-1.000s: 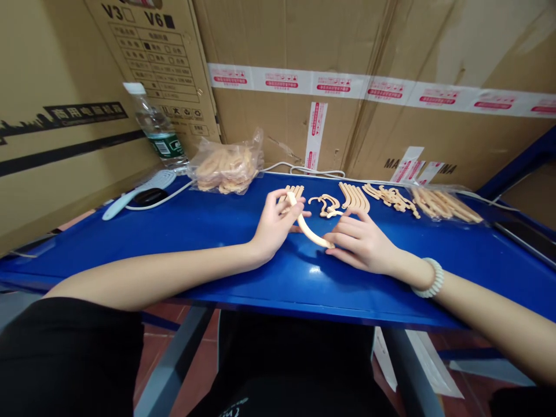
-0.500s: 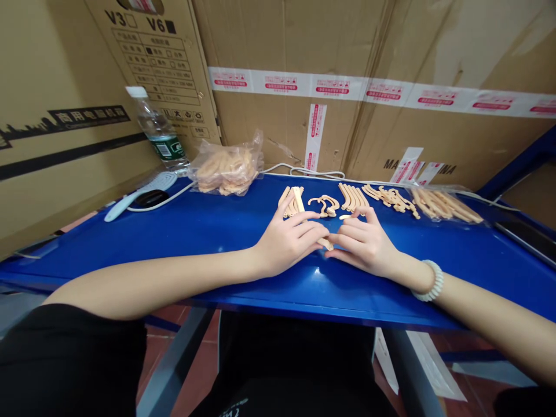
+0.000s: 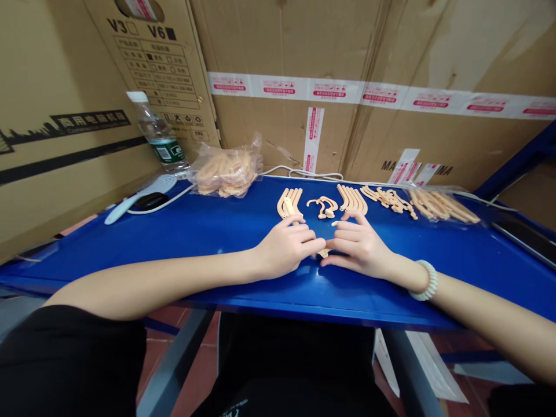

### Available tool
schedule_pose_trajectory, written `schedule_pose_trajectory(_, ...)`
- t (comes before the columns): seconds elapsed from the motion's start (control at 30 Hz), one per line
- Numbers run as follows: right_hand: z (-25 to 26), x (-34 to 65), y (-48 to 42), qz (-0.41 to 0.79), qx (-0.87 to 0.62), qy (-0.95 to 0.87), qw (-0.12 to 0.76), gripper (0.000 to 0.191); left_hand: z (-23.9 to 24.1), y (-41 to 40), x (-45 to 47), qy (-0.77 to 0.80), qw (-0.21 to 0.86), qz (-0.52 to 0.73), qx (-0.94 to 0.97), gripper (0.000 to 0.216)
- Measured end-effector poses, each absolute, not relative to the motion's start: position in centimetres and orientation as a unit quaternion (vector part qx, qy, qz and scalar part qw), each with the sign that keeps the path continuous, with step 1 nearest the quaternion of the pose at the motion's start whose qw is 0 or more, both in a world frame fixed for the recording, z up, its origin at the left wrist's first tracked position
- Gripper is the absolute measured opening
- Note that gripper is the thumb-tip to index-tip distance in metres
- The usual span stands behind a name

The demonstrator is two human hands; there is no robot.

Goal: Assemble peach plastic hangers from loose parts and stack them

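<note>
My left hand (image 3: 287, 248) is closed round pale wooden pieces, most of them hidden by its fingers. A flat wooden strip (image 3: 289, 206) pokes up beyond its knuckles. Between the two hands shows the end of a wooden piece (image 3: 324, 252), pinched by the fingers of my right hand (image 3: 364, 245) as well. A small pale bit is visible by my right fingertips; whether they hold it I cannot tell. Just beyond the hands lie curved wooden sticks (image 3: 299, 197) on the left, small hook-shaped wooden pieces (image 3: 330, 204) in the middle and another row of curved sticks (image 3: 353, 198) on the right.
Further right on the blue table (image 3: 208, 231) are small wooden parts (image 3: 393, 200), a bag of wooden sticks (image 3: 443, 205) and a dark flat device (image 3: 527, 240). At the left stand a bagged wooden bundle (image 3: 226, 172), a hairbrush (image 3: 130, 202) and a water bottle (image 3: 163, 142). Cardboard boxes (image 3: 278, 133) wall the back.
The strip in my left hand now sticks up less and leans differently. My left fingers have curled in more, and the piece between the hands has shifted slightly, with less of it showing.
</note>
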State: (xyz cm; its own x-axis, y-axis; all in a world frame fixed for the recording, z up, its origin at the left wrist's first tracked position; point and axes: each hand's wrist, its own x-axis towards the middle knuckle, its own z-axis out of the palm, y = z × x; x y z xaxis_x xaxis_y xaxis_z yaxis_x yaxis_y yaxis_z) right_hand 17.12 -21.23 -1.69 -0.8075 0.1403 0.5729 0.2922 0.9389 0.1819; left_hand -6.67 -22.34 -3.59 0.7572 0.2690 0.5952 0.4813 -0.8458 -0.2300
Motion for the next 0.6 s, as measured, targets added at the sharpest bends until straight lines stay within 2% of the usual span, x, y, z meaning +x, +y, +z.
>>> schedule_pose_trajectory(0.47,-1.6,17.0,-21.2,-0.080,-0.115,-0.939,0.313,0.031,-3.2,-21.6,-6.7,-0.161,0.195,-0.310,-0.916,0.028)
schedule_pose_trajectory(0.6,-1.2,16.8,-21.6,-0.049,-0.118,-0.935,0.331,0.032,-2.5,-21.6,-7.1,-0.125,0.226,-0.318,-0.912,0.029)
